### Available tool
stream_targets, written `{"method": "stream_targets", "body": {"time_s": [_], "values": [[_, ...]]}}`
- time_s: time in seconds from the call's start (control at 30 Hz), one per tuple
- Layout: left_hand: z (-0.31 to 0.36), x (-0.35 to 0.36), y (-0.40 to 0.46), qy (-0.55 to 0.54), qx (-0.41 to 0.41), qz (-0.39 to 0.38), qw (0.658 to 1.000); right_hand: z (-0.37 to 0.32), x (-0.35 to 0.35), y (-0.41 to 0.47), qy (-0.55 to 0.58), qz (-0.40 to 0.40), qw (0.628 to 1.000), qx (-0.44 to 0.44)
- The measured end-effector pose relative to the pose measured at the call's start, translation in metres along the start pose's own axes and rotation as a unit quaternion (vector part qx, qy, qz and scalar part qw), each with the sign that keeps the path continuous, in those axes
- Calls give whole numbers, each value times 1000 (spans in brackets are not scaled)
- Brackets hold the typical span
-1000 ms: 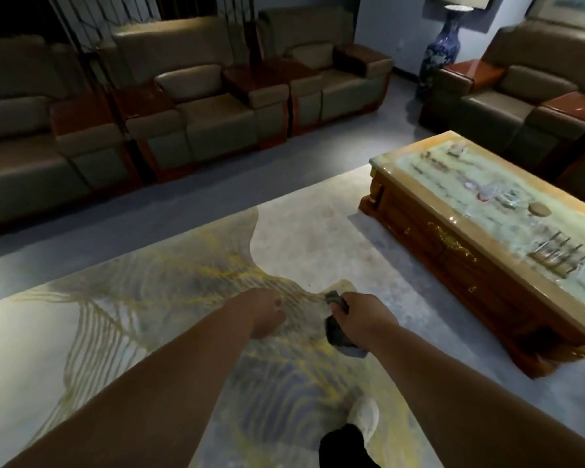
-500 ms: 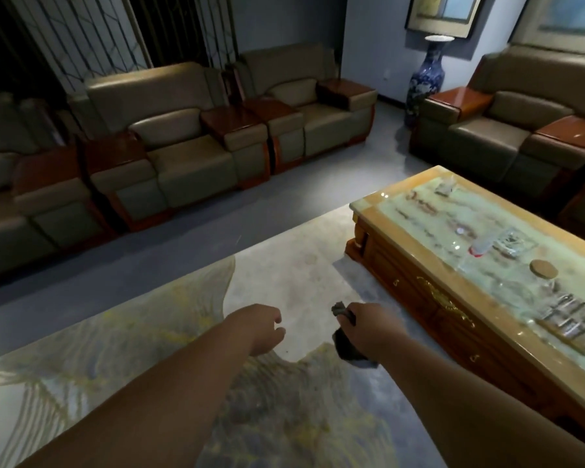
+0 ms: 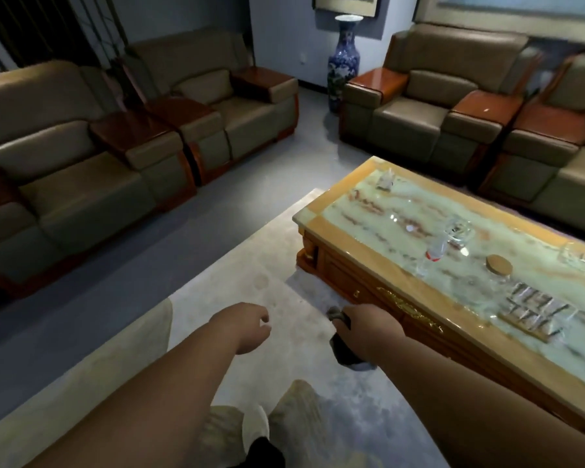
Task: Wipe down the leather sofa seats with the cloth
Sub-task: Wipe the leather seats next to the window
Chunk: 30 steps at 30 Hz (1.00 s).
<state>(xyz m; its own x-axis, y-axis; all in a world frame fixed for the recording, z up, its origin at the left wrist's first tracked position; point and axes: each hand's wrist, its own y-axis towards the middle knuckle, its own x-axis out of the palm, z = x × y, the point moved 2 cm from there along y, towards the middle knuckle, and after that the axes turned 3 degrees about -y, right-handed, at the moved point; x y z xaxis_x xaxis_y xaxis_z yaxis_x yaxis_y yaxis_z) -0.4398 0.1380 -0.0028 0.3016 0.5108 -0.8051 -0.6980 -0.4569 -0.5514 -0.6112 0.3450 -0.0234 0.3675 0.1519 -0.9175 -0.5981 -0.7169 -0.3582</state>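
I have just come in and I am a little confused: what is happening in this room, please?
A person stands on the rug beside the coffee table, facing the leather sofas. The right hand grips a dark cloth; the left hand holds nothing, its fingers loosely curled. No seat is being wiped yet; both hands are out over the rug, away from the sofas.
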Motion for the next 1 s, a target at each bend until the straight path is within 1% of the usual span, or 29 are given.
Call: {"method": "stream_targets", "body": {"time_s": [0.17, 0.3, 0.4, 0.5, 0.6, 0.73, 0.87, 1.0], "values": [[-10, -75, 87, 25, 43, -19, 999, 10, -40, 75, 48, 22, 994, 93], [-19, -142, 150, 49, 58, -2, 997, 2, -63, 124, 81, 38, 987, 133], [-16, -163, 188, 39, 63, -10, 997, 4, -66, 154, 97, 37, 983, 151], [-4, -172, 222, 19, 71, -35, 997, 13, -68, 182, 102, 22, 981, 163], [15, -177, 262, 29, 78, -62, 995, 38, -73, 216, 93, 15, 981, 167], [47, -197, 325, 44, 91, -75, 992, 79, -86, 272, 93, 8, 980, 177], [82, -226, 399, 62, 99, -62, 991, 127, -116, 343, 83, 17, 982, 168], [124, -244, 458, 95, 95, -83, 987, 176, -151, 399, 83, 27, 981, 172]]}}
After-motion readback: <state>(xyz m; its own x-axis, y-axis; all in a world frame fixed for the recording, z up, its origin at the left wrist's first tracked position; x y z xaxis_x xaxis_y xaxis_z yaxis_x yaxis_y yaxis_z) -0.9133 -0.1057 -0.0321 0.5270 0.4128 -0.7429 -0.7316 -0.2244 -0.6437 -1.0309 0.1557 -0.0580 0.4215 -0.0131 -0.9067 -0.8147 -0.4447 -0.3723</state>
